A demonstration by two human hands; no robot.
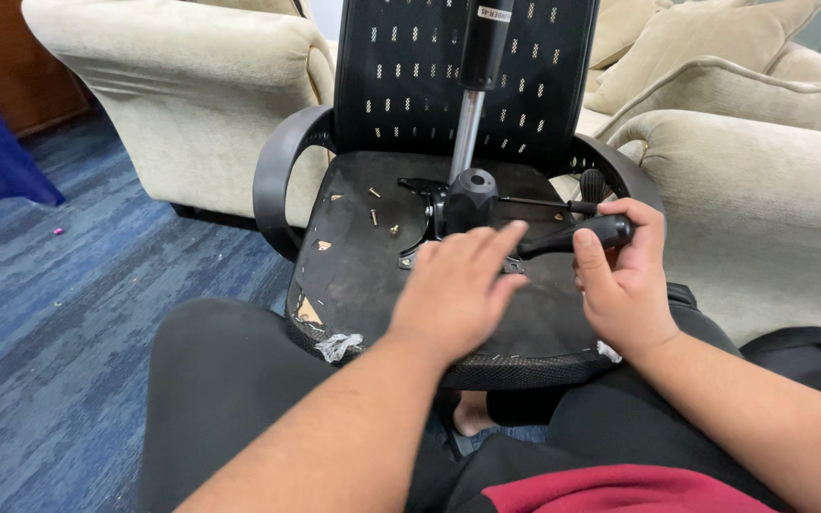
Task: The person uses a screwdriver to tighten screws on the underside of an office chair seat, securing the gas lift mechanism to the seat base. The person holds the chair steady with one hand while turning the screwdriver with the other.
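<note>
The person's lap is nearest, and an upturned office chair (372, 275) rests against it, seat underside up, its backrest leaning on a beige sofa (192, 104). The chair looks heavy and rigid, best gripped by its curved armrests. The left hand (453, 290) lies flat and spread on the underside beside the black tilt mechanism (467, 204) and chrome gas cylinder (467, 128). The right hand (624, 280) is wrapped round a lever handle (582, 235), stiff and smooth. Loose screws (374, 214) lie on the underside: small, easily lost.
</note>
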